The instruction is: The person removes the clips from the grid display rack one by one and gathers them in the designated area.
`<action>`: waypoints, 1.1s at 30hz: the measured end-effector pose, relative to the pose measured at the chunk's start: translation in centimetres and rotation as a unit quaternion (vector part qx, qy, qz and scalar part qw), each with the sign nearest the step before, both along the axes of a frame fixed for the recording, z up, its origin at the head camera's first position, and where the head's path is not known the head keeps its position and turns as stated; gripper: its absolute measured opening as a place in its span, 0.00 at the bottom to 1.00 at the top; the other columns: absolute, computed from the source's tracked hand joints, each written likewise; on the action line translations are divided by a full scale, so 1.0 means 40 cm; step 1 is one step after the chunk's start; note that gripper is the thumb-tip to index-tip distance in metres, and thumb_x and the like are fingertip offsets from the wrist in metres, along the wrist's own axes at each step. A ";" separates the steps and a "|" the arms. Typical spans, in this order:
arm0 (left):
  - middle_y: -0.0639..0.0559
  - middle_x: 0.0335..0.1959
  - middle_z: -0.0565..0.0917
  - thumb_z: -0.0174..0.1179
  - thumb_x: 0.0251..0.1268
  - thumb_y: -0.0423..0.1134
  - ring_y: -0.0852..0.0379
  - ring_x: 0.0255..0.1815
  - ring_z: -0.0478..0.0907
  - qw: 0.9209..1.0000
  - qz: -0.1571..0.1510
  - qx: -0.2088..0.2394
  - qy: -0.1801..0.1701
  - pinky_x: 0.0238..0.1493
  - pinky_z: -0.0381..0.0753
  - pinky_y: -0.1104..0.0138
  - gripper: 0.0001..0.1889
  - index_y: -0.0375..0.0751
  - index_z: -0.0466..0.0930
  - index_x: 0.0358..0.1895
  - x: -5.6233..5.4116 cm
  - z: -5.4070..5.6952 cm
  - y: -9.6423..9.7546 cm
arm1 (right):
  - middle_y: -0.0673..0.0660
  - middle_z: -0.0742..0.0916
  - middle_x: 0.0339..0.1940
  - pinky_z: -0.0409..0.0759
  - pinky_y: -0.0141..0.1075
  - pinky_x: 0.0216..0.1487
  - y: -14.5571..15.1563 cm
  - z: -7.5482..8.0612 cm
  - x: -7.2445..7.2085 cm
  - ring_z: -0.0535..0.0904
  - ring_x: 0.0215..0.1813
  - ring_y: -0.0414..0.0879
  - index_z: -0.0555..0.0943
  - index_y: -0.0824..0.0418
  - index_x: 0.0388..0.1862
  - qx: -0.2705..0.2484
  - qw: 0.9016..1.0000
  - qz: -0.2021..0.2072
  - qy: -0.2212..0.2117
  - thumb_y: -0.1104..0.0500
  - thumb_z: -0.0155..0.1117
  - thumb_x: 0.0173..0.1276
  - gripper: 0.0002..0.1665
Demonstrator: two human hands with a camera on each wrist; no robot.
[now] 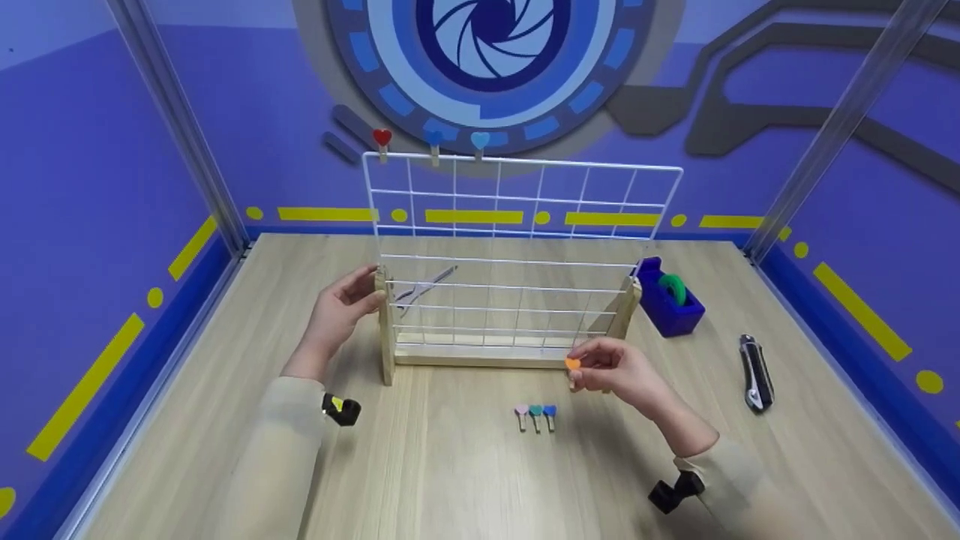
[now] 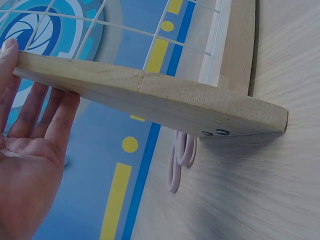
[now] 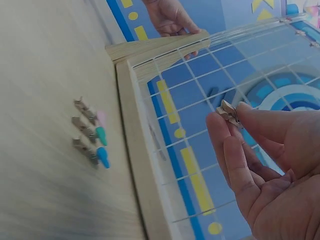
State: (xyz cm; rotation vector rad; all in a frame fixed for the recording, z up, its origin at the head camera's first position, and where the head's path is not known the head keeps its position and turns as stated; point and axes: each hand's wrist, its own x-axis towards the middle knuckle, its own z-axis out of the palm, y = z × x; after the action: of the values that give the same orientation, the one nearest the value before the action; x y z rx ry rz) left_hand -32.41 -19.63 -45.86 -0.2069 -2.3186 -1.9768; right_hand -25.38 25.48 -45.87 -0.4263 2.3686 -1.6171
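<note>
A white wire grid (image 1: 517,202) stands upright in a wooden frame on the table. My left hand (image 1: 335,319) holds the frame's left side post (image 1: 386,330), thumb on one face and fingers on the other, as the left wrist view shows. Between right thumb and fingertips I pinch a mini clothespin (image 3: 228,113) with an orange heart (image 1: 573,364); this right hand (image 1: 622,375) is in front of the grid's lower right part. Clipped along the top wire at the left are a red heart clothespin (image 1: 382,139), a blue one (image 1: 435,139) and a light blue one (image 1: 480,142).
Pink (image 1: 522,416), teal (image 1: 536,417) and blue (image 1: 550,417) heart clothespins lie in a row before the frame. Scissors (image 1: 427,289) lie behind the grid. At the right are a blue tape dispenser (image 1: 679,319) with green tape and a utility knife (image 1: 757,375).
</note>
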 end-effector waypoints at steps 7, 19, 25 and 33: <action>0.36 0.69 0.77 0.66 0.71 0.36 0.58 0.62 0.79 1.000 0.001 0.004 0.006 0.56 0.83 0.76 0.31 0.39 0.69 0.75 0.002 0.000 0.003 | 0.53 0.89 0.38 0.91 0.41 0.46 0.011 -0.073 0.008 0.89 0.39 0.43 0.80 0.74 0.54 -0.027 0.999 0.001 -0.043 0.63 0.74 0.66 0.22; 0.38 0.69 0.77 0.65 0.72 0.37 0.52 0.65 0.77 1.000 -0.002 -0.003 0.005 0.57 0.83 0.76 0.30 0.41 0.69 0.75 0.002 0.000 0.001 | 0.57 0.90 0.37 0.91 0.37 0.38 0.004 -0.161 0.019 0.88 0.35 0.43 0.81 0.74 0.50 0.000 0.998 -0.010 -0.065 0.66 0.73 0.66 0.17; 0.37 0.70 0.77 0.65 0.72 0.37 0.51 0.65 0.77 1.000 -0.002 -0.004 0.005 0.57 0.83 0.75 0.30 0.41 0.69 0.75 0.001 -0.001 0.001 | 0.60 0.91 0.34 0.88 0.35 0.31 0.001 -0.169 0.021 0.87 0.30 0.43 0.82 0.74 0.49 0.017 0.998 -0.002 -0.062 0.67 0.71 0.66 0.15; 0.39 0.71 0.76 0.65 0.72 0.39 0.50 0.68 0.76 1.000 -0.004 -0.005 -0.001 0.59 0.82 0.77 0.31 0.42 0.68 0.76 0.002 -0.001 -0.001 | 0.56 0.89 0.31 0.84 0.31 0.29 -0.013 -0.174 0.022 0.84 0.27 0.41 0.85 0.71 0.45 0.054 0.997 -0.025 -0.047 0.67 0.74 0.64 0.12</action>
State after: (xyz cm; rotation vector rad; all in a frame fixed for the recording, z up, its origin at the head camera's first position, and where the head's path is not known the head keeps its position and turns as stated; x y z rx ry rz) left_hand -32.34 -19.66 -45.89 -0.2149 -2.3333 -1.9688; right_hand -24.48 24.94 -52.83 -0.2655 2.3988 -1.4869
